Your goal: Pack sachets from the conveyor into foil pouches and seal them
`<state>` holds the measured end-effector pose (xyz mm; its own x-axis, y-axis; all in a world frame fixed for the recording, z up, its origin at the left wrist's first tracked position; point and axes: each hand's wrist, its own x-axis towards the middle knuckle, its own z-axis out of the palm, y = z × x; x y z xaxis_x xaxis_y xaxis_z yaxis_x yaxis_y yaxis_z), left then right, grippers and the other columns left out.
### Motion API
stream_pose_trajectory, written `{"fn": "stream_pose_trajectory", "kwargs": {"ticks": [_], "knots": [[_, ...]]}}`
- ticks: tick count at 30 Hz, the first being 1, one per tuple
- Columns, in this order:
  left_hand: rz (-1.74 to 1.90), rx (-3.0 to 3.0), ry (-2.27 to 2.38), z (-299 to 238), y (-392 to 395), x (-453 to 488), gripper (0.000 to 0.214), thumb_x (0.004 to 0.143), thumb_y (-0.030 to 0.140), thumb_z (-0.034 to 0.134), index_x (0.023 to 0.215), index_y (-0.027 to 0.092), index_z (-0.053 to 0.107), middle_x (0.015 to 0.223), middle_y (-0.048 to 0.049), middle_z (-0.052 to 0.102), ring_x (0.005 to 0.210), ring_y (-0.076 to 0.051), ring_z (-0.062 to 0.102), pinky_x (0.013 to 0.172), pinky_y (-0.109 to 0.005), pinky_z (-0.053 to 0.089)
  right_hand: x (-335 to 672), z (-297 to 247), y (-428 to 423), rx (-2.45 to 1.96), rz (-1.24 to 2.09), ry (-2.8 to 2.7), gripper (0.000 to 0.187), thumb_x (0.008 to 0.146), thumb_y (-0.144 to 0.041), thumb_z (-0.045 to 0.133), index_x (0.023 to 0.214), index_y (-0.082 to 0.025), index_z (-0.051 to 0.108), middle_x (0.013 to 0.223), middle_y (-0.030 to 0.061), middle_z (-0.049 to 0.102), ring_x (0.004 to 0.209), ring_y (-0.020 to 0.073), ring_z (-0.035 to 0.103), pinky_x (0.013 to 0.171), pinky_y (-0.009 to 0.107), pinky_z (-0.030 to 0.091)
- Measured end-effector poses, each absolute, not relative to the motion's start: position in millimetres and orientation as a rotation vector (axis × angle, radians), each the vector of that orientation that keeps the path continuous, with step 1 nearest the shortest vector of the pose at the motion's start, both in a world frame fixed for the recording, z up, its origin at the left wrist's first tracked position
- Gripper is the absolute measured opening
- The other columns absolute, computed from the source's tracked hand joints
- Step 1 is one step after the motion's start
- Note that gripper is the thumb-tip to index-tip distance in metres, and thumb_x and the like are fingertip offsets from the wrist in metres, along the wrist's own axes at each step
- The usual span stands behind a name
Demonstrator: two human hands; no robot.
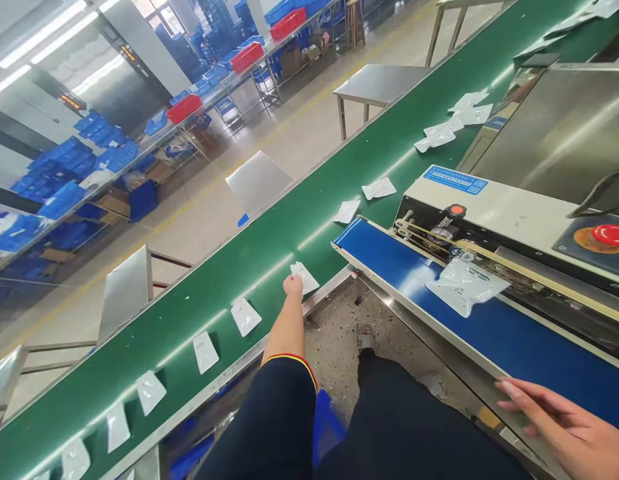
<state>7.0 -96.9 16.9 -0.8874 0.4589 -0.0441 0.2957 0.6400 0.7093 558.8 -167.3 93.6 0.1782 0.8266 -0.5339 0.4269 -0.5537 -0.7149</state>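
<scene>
Over the green conveyor belt point(269, 267), my left hand point(291, 287) has its fingers closed on the edge of a white pouch point(306, 279). My right hand point(574, 427) is beside the rim of the blue belt point(379, 253), its fingers stretched out and holding nothing. On that blue belt, a larger-looking white pouch point(466, 287) lies against the sealing machine's side. Two more pouches rest on the green belt past the blue belt's end, one pouch point(346, 212) close to it and another pouch point(379, 188) farther along.
Several spaced pouches lie down the green belt at left, the nearest pouch point(246, 316) close to my left hand. The sealing machine point(519, 213) has a red stop button point(612, 235). Steel tables point(259, 177) stand beyond the belt, with red bins point(184, 108) farther back.
</scene>
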Motion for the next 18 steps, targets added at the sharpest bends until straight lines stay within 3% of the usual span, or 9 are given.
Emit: {"fn": "stream_pose_trajectory", "kwargs": {"ticks": [3,7,9,11,13,18], "knots": [[1.080,0.737,2.523,27.0,-98.2,20.4,0.033,0.109,0.037,0.057,0.118,0.015,0.080,0.112,-0.0155,0.083,0.113,-0.029,0.074,0.106,-0.038,0.055,539.5,112.0,-158.1,-2.070,1.543,-1.250,0.051,0.056,-0.084,0.086,0.083,-0.040,0.091,0.087,0.0169,0.083,0.087,0.0473,0.082,0.074,0.057,0.069],[1.281,1.155,2.233,58.5,-118.7,82.0,0.041,0.111,0.050,0.053,0.125,0.023,0.080,0.134,-0.0136,0.081,0.129,-0.030,0.072,0.119,-0.042,0.052,514.3,119.9,-153.1,-1.947,1.419,-1.372,0.057,0.063,-0.087,0.079,0.084,-0.036,0.091,0.096,0.0127,0.085,0.098,0.0453,0.082,0.093,0.056,0.068],[1.313,1.296,2.032,72.1,-127.9,135.2,0.047,0.110,0.060,0.053,0.121,0.024,0.082,0.126,-0.0132,0.083,0.122,-0.031,0.075,0.113,-0.043,0.056,500.6,120.3,-150.4,-1.814,1.358,-1.382,0.060,0.072,-0.085,0.077,0.095,-0.032,0.092,0.110,0.0112,0.086,0.109,0.0430,0.081,0.101,0.054,0.066],[1.215,1.343,1.810,80.2,-130.8,199.2,0.053,0.111,0.065,0.051,0.112,0.023,0.083,0.106,-0.0108,0.084,0.100,-0.028,0.076,0.097,-0.040,0.061,493.0,119.7,-147.3,-1.679,1.288,-1.355,0.063,0.081,-0.081,0.075,0.111,-0.028,0.090,0.124,0.0110,0.085,0.117,0.0396,0.079,0.107,0.051,0.064],[1.073,1.360,1.547,82.1,-128.3,267.3,0.056,0.110,0.068,0.052,0.107,0.021,0.083,0.091,-0.0078,0.081,0.084,-0.024,0.072,0.084,-0.035,0.060,498.6,117.4,-146.2,-1.619,1.185,-1.286,0.065,0.085,-0.081,0.075,0.115,-0.025,0.088,0.124,0.0121,0.084,0.113,0.0365,0.080,0.106,0.048,0.064],[0.797,1.153,1.096,73.5,-117.6,412.6,0.056,0.104,0.067,0.063,0.105,0.015,0.082,0.086,-0.0070,0.078,0.071,-0.018,0.063,0.069,-0.029,0.055,571.4,103.7,-168.5,-1.795,0.942,-0.911,0.065,0.074,-0.086,0.083,0.089,-0.023,0.082,0.087,0.0111,0.083,0.078,0.0295,0.077,0.077,0.038,0.067]]}}
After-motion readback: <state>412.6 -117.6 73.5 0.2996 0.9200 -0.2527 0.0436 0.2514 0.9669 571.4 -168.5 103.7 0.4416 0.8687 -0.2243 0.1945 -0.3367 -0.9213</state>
